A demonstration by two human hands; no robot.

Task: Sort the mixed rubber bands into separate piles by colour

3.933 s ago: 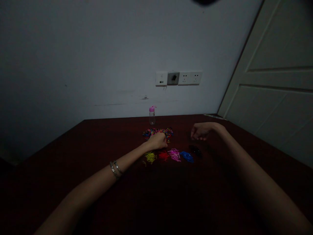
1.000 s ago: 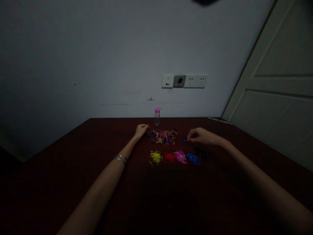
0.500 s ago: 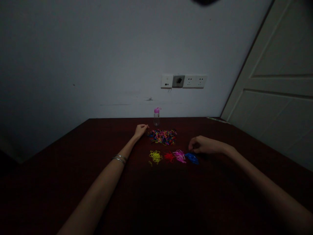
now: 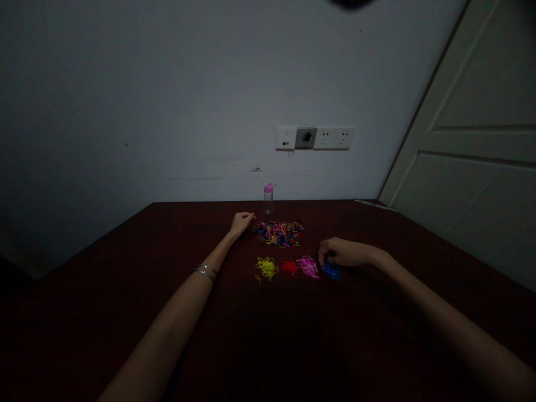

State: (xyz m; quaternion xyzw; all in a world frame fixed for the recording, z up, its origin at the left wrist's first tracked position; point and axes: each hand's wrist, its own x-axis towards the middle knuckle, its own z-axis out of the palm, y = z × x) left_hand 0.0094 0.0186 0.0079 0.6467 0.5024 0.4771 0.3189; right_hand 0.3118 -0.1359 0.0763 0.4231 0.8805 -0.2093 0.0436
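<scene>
My left hand (image 4: 240,223) rests on the table at the left edge of a heap of mixed-colour rubber bands (image 4: 278,233). Its fingers are pinched together; a tiny pinkish spot shows at the tips, too small to name. My right hand (image 4: 341,252) is over the blue rubber bands (image 4: 332,272), fingers curled down at the side towards the pink rubber bands (image 4: 309,267). Whatever its fingertips hold is hidden. To the left of the pink ones lie red rubber bands (image 4: 290,268), then yellow rubber bands (image 4: 267,268) with a stray one just below.
Behind the mixed heap stands a clear bottle (image 4: 268,204) with a pink lid. A pale wall with sockets (image 4: 334,138) borders the far edge of the dark red table (image 4: 259,335). To the right is a white door (image 4: 473,167).
My right hand has moved slightly left and nearer, covering part of the blue rubber bands close to the pink ones. My left hand has stayed in place.
</scene>
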